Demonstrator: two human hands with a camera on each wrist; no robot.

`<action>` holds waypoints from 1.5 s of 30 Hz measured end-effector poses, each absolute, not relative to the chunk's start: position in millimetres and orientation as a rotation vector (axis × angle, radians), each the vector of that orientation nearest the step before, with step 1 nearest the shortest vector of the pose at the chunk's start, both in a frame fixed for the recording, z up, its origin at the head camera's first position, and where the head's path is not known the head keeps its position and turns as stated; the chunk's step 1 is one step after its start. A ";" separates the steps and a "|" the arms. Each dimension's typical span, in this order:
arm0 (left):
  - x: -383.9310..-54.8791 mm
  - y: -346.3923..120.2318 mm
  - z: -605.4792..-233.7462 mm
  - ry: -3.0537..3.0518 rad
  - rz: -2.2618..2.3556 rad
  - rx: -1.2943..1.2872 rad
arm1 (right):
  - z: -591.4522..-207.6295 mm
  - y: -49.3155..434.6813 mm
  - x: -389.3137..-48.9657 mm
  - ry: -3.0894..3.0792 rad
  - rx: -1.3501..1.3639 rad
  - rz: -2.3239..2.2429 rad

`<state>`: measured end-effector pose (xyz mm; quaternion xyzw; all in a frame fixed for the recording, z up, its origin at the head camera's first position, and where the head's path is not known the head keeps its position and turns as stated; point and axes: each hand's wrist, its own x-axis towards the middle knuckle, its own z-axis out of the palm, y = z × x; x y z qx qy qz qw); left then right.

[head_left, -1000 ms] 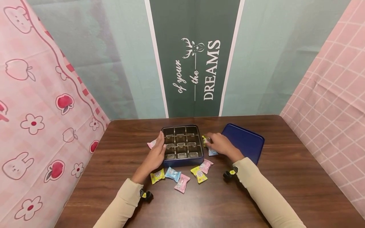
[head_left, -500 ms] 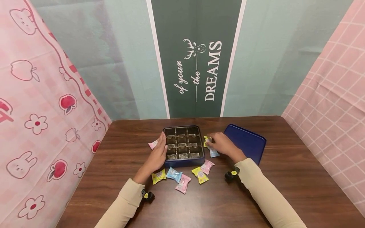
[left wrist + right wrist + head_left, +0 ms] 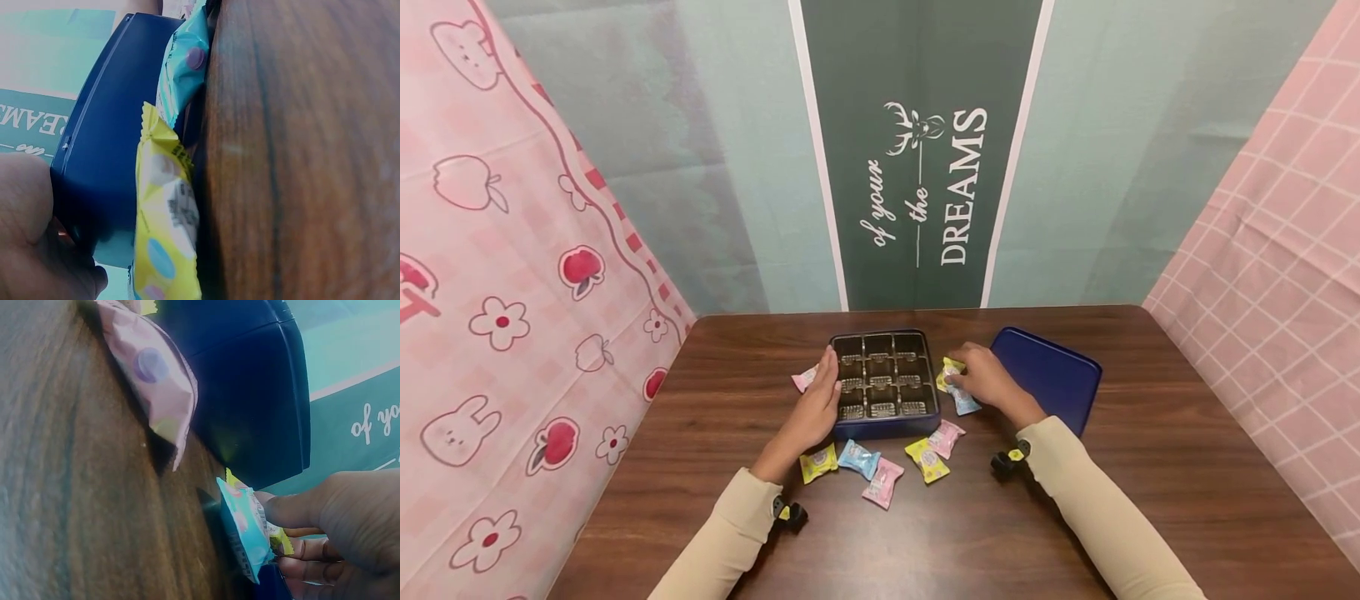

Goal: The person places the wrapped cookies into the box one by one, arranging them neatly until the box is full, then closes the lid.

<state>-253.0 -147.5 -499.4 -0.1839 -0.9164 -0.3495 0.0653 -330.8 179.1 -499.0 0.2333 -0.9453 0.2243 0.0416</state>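
Observation:
A navy blue box [image 3: 887, 429] with a clear nine-compartment insert stands on the table, its compartments showing no candy. My left hand [image 3: 808, 410] rests with straight fingers along the box's left side. To the right of the box, my right hand [image 3: 988, 379] pinches a yellow wrapped candy [image 3: 952, 365] between thumb and fingers, close over the tabletop. A light blue wrapped candy [image 3: 244, 519] lies right beside it, overlapping the yellow one in the right wrist view. The left wrist view has a yellow wrapped candy [image 3: 164, 219] in front of the box.
A navy lid [image 3: 1048, 375] lies behind the right forearm. In front of the box are a blue candy [image 3: 858, 459], two pink candies [image 3: 883, 483] and another yellow one [image 3: 927, 461]. A pink candy [image 3: 803, 379] peeks out left of the left hand.
The yellow candy at my right fingertips has turned and shifted slightly, and more of it shows beside the blue one. My left hand stays against the box. The head view has shifted a little.

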 end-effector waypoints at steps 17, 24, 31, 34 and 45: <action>-252.9 -146.2 -496.1 -2.775 -1.048 -0.547 | -498.6 182.8 -335.3 -2.910 0.517 0.965; -253.1 -147.1 -495.0 -2.795 -1.058 -0.539 | -496.8 183.8 -335.4 -2.878 0.504 1.033; -253.2 -146.5 -494.7 -2.795 -1.058 -0.547 | -495.8 188.4 -335.9 -2.817 0.439 1.150; -253.5 -146.0 -495.0 -2.781 -1.072 -0.562 | -494.5 190.5 -335.8 -2.785 0.364 1.232; -256.5 -145.8 -498.2 -2.751 -1.084 -0.564 | -488.5 189.7 -337.7 -2.710 0.143 1.642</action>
